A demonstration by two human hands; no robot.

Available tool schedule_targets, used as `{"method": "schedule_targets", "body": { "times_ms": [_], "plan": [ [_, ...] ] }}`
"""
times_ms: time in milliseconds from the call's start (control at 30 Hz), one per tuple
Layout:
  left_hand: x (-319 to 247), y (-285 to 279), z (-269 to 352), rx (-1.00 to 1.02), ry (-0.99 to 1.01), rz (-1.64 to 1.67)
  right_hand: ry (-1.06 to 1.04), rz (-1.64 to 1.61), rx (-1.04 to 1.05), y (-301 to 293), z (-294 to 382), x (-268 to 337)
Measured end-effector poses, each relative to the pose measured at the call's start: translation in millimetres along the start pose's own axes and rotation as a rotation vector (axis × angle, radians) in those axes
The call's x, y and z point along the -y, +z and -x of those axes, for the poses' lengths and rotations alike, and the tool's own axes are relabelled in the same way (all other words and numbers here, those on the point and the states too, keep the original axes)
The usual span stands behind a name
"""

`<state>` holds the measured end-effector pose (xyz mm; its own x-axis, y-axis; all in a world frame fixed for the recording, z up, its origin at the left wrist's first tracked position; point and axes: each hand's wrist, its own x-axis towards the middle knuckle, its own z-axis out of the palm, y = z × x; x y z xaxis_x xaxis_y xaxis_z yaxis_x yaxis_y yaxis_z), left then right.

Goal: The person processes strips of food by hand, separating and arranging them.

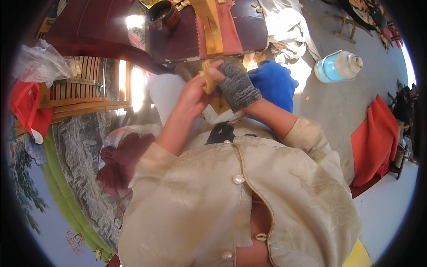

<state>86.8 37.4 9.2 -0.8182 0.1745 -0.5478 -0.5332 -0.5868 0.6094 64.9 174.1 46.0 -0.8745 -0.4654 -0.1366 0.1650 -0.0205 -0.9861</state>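
My left hand (196,95), bare, grips a small pale yellow piece (209,80), perhaps wood, from below and the left. My right hand (235,83), in a grey knitted fingerless glove, closes on the same piece from the other side, its thumb along the upper part. Part of the piece is hidden by the fingers. Just beyond the hands, a wooden board (213,43) rests on a pink cloth (232,36) over the edge of a dark red table (250,23). Under the hands, more wood (220,105) shows above my lap.
A dark mug (163,16) stands on the table near small yellow scraps (255,5). White cloth (287,30) hangs at its right side. A blue and white flask (338,66) is on the floor. Left are a wooden slatted frame (78,85) and a plastic bag (43,63).
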Motion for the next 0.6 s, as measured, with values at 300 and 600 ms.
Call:
{"method": "schedule_targets", "body": {
  "times_ms": [300, 600],
  "plan": [
    [-26.1, 19.1, 32.4, -0.169, 0.632, -1.396, -0.275, 0.275, -0.191, -13.9, -24.2, -34.9],
    [-32.1, 15.3, 23.5, -0.130, 1.073, -1.346, 0.249, -0.339, 0.246, -16.3, -7.7, 3.3]
  ]
}}
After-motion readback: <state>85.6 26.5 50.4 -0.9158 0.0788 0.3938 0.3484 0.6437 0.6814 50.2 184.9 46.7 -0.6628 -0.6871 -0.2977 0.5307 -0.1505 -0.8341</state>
